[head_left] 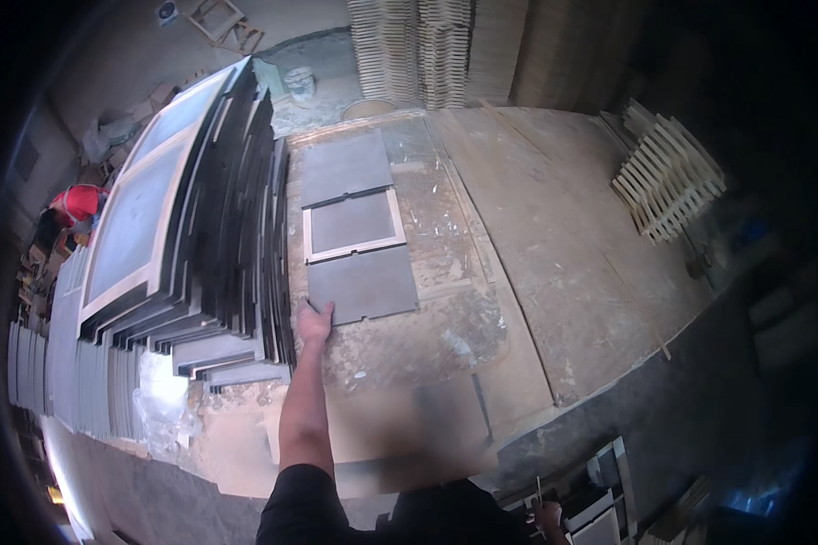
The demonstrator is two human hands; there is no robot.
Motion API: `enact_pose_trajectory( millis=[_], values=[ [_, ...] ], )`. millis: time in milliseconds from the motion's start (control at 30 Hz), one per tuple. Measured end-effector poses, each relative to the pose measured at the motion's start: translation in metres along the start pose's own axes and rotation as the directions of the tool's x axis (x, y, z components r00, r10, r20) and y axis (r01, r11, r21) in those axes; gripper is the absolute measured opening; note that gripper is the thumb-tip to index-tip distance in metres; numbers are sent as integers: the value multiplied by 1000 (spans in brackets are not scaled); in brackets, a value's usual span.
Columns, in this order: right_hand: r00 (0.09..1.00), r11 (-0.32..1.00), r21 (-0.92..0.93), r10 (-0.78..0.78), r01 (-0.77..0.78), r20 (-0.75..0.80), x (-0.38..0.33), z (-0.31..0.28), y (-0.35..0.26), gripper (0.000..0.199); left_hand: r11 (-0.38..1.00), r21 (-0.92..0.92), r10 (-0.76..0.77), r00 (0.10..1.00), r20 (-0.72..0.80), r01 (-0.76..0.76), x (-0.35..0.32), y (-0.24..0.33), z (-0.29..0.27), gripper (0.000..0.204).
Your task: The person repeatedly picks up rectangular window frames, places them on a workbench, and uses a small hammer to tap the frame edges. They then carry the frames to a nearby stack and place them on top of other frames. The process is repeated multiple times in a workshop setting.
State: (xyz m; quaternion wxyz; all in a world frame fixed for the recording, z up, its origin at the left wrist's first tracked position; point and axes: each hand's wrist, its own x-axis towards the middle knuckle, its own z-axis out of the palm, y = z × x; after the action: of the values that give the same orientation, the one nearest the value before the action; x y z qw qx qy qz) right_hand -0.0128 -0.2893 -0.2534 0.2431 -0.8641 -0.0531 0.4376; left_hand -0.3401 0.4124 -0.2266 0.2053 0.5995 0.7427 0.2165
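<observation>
A broad, dusty workbench [536, 272] fills the middle of the view; on its left side a tall leaning stack of grey panels [209, 236] rests on edge, some with pale wooden frames; a bundle of pale slats [668, 177] lies at the far right of the bench. Three flat grey pieces lie in a row on the bench: a far grey panel [345, 166], a framed panel [353, 225] and a near grey panel [362, 285]. The left hand [314, 323] grips the near panel's lower left corner, fingers curled over its edge; the right hand [547, 518] sits low by the body, its grip impossible to tell.
</observation>
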Motion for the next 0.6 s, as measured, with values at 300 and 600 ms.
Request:
enact_pose_trajectory(
  millis=[300, 600],
  values=[
    [999, 986, -165, 12, -4, 52, -4, 30, -17, 53, 998, -67, -10, 999, 49, 13, 63, 0, 11, 76],
    [998, 990, -140, 1, 7, 55, -15, 39, -46, 53, 547, -571, -101, 725, 681, 612, 76, 87, -22, 103]
  ],
)
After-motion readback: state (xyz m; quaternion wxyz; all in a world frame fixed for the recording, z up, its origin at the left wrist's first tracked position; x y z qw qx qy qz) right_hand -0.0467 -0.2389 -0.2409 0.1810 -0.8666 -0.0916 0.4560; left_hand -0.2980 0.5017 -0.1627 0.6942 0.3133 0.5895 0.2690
